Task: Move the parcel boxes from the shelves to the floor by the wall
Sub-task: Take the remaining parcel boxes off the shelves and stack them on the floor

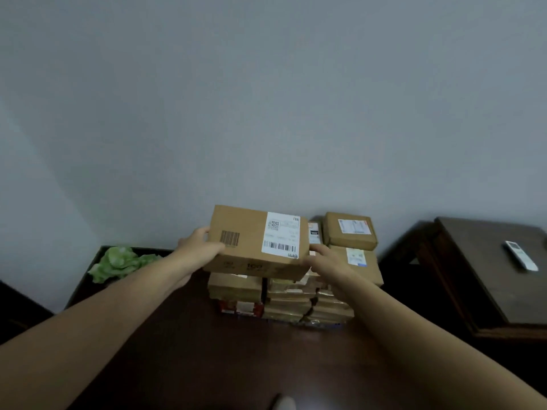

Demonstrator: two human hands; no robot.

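Parcel box [254,241] held w/ both hands, left hand [198,247] and right hand [325,258] clasping its short ends, over stack of boxes [278,300] by wall [266,113]. Stiff cardboard, prob. light; gripping ends w/ fingers under bottom edge looks safest.

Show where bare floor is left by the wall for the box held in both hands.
Bare floor lies between the green bundle and the parcel stack, and in front of the stack. Right of the stack is crowded: more parcels stand against the wall, close to the wooden table. The box hangs over that stack.
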